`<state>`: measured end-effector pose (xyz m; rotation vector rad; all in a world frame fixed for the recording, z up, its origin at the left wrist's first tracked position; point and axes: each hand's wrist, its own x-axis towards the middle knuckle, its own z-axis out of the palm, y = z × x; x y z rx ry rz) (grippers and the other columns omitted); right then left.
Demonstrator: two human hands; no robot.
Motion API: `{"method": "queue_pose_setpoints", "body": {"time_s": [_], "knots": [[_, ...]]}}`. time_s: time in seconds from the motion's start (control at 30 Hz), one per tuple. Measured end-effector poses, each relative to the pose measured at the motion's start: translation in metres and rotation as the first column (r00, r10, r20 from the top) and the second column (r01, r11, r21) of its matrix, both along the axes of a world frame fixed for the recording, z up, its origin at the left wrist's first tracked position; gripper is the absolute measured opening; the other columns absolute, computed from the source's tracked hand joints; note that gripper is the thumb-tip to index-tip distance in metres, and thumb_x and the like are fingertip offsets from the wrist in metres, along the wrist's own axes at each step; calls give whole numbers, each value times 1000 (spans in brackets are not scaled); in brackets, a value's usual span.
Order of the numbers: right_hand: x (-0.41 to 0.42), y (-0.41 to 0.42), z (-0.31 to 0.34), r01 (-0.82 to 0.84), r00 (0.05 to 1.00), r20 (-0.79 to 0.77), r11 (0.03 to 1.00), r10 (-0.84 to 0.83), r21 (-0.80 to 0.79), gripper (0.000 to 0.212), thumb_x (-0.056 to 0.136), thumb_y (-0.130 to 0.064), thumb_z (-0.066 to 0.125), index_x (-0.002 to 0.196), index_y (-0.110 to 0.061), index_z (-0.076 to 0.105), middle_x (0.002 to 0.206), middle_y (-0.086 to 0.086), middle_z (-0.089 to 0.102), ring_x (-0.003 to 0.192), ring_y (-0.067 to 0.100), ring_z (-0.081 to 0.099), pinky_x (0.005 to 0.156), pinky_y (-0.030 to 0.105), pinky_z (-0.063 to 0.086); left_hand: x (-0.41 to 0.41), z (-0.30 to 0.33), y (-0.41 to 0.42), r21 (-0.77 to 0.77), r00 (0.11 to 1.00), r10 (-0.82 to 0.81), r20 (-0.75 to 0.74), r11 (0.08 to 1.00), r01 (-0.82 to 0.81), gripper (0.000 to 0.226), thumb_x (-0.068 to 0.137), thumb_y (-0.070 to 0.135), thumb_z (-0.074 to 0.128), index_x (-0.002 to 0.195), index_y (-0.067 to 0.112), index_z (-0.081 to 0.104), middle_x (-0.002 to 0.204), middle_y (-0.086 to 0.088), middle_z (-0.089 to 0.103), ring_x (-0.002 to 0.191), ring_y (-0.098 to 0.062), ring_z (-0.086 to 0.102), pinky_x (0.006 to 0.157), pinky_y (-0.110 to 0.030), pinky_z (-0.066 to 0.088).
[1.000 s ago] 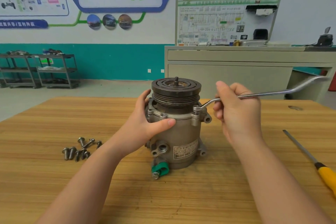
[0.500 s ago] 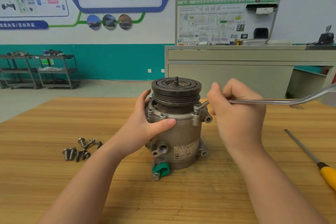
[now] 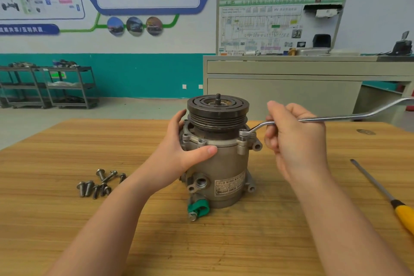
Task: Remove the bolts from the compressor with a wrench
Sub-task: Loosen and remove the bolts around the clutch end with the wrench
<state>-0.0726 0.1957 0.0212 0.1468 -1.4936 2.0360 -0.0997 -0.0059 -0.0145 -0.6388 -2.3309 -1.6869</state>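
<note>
Both hands work: left hand grips compressor, right hand holds wrench.

Matt cast-metal compressor, shiny steel wrench, grainy wood table, metal bolts.

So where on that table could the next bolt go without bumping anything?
Bare wood lies along the table's near left, in front of the bolts, and between the compressor and the screwdriver. It is crowded around the compressor, where both hands work.
</note>
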Motion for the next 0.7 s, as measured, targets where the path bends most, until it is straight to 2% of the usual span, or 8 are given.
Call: {"method": "queue_pose_setpoints", "body": {"time_s": [0.1,0.2,0.27,0.33,0.4,0.5,0.57,0.7], "knots": [[-10,12,0,-315,933,96,918,346,-241,27,93,-14,60,68,-11,51,44,-2,47,32,5,36,33,14,25,-1,-1,-1,-4,1000,1,-2,1000,-1,119,58,54,76,153,32,8,117,40,32,90,37,42,71,4,41],[-11,17,-1,-356,932,-48,877,360,-322,28,91,-12,61,65,-15,52,48,-2,50,35,4,41,33,14,29,-3,-2,-1,-3,1000,-11,-5,1000,11,115,62,51,77,152,33,9,118,40,33,92,36,44,70,3,41],[-8,16,0,-256,964,-132,943,232,-213,39,90,-10,62,54,-21,53,48,-1,52,36,6,42,35,15,30,-4,-2,-1,3,1000,-18,-10,1000,18,114,62,50,78,151,34,10,118,39,34,93,34,45,70,2,42],[-3,10,0,-58,986,-159,998,58,10,39,83,-16,63,47,-20,51,44,1,52,35,8,41,38,18,33,-4,-2,-2,12,1000,-22,-9,1000,22,113,61,50,78,151,35,10,117,39,36,94,33,46,69,2,42],[2,3,-2,121,975,-206,973,-81,194,35,80,-22,60,49,-13,46,42,3,52,35,7,43,41,16,36,-4,-2,-2,16,1000,-26,-8,1000,26,113,62,49,78,151,34,10,117,39,36,95,32,47,70,2,42],[10,-6,-4,338,910,-352,881,-217,332,41,84,-21,59,50,-13,37,46,7,46,39,11,41,42,18,33,-3,-3,-2,21,999,-33,-13,999,33,113,63,48,78,152,33,10,118,39,37,97,30,48,70,1,43],[16,-13,-5,504,819,-506,760,-271,410,46,87,-17,59,53,-23,28,50,3,33,44,11,31,44,20,26,-3,-3,-1,22,999,-33,-20,999,33,113,63,48,78,151,34,10,118,38,37,98,31,47,70,1,42],[25,-31,-10,713,629,-748,541,-211,446,40,87,-9,56,67,-27,27,55,-16,15,55,10,22,46,15,19,-2,-2,-1,32,999,-36,-25,999,36,111,62,49,79,150,35,12,118,40,37,99,29,48,72,0,43]]}}
